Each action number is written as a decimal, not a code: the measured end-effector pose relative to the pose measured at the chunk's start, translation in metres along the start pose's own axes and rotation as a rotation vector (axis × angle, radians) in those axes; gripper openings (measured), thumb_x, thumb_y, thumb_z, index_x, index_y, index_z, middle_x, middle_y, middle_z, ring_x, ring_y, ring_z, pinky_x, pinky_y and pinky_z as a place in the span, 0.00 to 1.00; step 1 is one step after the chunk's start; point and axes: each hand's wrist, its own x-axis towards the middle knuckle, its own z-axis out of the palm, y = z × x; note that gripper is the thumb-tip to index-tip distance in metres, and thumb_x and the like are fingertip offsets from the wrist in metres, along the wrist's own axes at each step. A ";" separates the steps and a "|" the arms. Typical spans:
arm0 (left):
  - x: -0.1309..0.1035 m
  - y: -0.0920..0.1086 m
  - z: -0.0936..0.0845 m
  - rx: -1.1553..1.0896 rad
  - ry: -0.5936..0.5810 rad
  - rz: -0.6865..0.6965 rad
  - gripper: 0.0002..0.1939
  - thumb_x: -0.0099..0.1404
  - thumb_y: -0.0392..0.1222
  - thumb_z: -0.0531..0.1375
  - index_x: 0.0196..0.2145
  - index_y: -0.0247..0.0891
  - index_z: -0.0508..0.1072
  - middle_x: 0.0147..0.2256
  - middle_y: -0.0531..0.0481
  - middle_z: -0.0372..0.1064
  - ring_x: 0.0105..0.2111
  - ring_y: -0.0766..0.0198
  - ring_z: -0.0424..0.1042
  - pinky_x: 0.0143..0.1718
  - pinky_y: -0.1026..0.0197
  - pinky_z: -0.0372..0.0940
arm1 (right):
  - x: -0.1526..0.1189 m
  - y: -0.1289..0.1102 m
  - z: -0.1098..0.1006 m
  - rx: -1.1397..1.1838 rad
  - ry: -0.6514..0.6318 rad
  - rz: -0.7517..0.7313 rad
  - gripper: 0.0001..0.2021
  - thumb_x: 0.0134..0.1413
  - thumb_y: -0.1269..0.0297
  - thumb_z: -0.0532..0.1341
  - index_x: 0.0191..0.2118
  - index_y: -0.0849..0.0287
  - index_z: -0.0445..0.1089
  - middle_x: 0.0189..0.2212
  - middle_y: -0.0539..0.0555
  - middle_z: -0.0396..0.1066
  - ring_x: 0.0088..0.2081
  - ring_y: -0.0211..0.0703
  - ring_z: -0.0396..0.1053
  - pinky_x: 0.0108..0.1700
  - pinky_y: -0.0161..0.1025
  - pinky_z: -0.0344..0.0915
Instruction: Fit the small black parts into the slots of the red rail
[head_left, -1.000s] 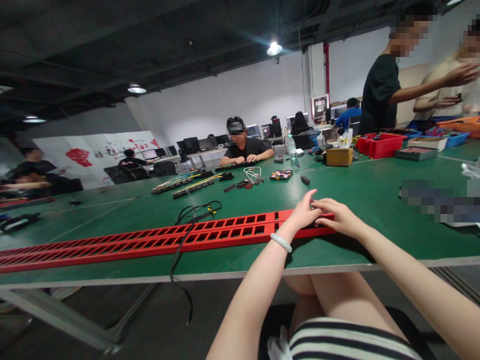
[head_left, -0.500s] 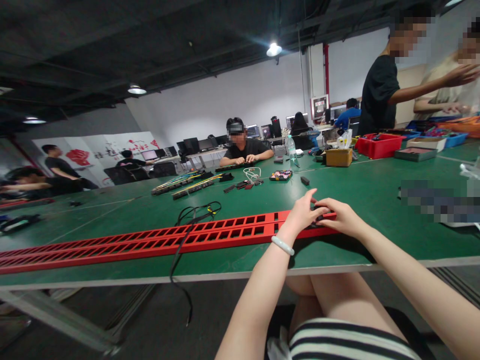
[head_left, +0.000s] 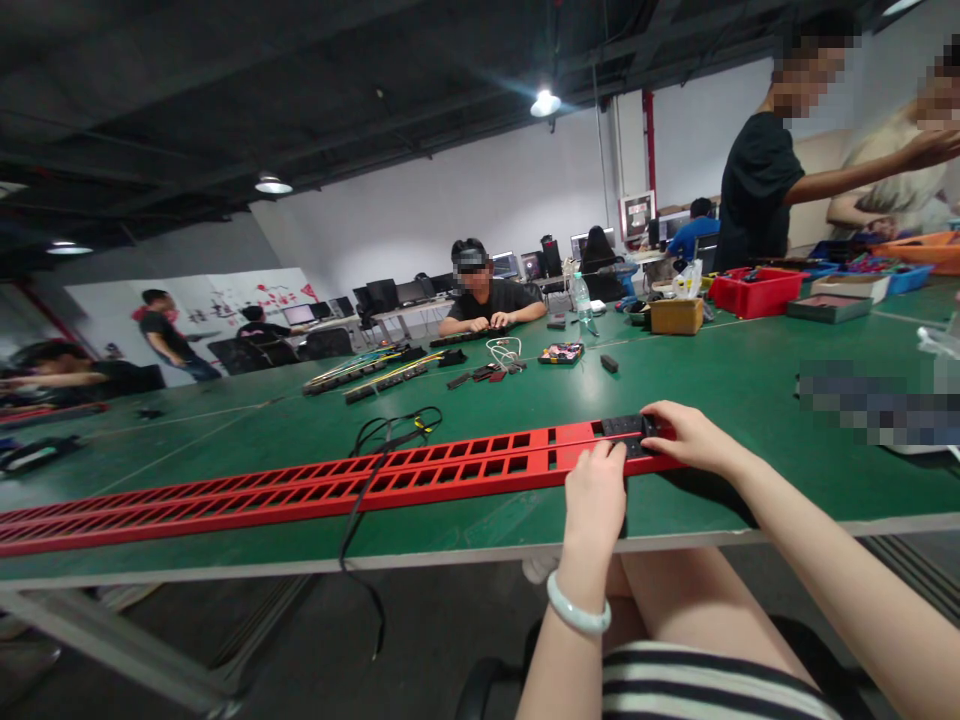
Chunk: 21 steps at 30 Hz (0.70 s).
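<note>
A long red slotted frame with two rows of openings lies across the near side of the table. Two black blocks sit side by side in its right end, the nearer one partly covered by my fingers. My left hand, wearing a pale bangle, reaches up over the frame's near edge with bent fingers closed together, their tips at the nearer black block. Around the blocks' right end curve the thumb and fingers of my right hand, gripping there.
A black cable crosses the frame and hangs off the table's front edge. Beyond lie a small black block, a colourful small box and wired strips. A co-worker sits opposite; red bin at right.
My left hand has drawn back toward me and down to the frame's near edge, uncovering the black blocks. My right hand stays at the frame's right end. A person in the background has moved right.
</note>
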 end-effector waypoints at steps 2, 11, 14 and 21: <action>-0.004 0.004 0.005 -0.031 -0.001 -0.022 0.21 0.61 0.32 0.45 0.50 0.45 0.61 0.45 0.47 0.63 0.39 0.62 0.66 0.40 0.60 0.63 | -0.001 -0.002 -0.001 0.013 -0.016 -0.006 0.17 0.42 0.61 0.59 0.41 0.60 0.64 0.36 0.56 0.67 0.35 0.43 0.65 0.39 0.41 0.63; -0.008 0.009 0.018 -0.104 -0.002 -0.045 0.22 0.60 0.37 0.49 0.53 0.46 0.59 0.52 0.46 0.57 0.39 0.58 0.68 0.40 0.55 0.64 | -0.002 -0.006 -0.006 0.039 -0.063 0.003 0.16 0.41 0.63 0.59 0.40 0.60 0.65 0.36 0.56 0.68 0.36 0.43 0.66 0.38 0.40 0.63; -0.007 0.009 0.017 -0.105 -0.005 -0.043 0.22 0.60 0.37 0.48 0.52 0.45 0.60 0.53 0.46 0.57 0.40 0.58 0.68 0.40 0.55 0.64 | -0.002 -0.007 -0.007 0.036 -0.081 0.001 0.16 0.41 0.63 0.59 0.40 0.60 0.66 0.36 0.55 0.68 0.36 0.43 0.66 0.39 0.40 0.62; -0.009 0.011 0.013 -0.099 -0.024 -0.067 0.22 0.60 0.37 0.48 0.53 0.45 0.60 0.53 0.45 0.57 0.40 0.59 0.68 0.40 0.56 0.64 | -0.001 -0.004 -0.008 0.040 -0.076 -0.008 0.18 0.39 0.61 0.61 0.40 0.59 0.67 0.36 0.55 0.67 0.35 0.43 0.65 0.38 0.40 0.62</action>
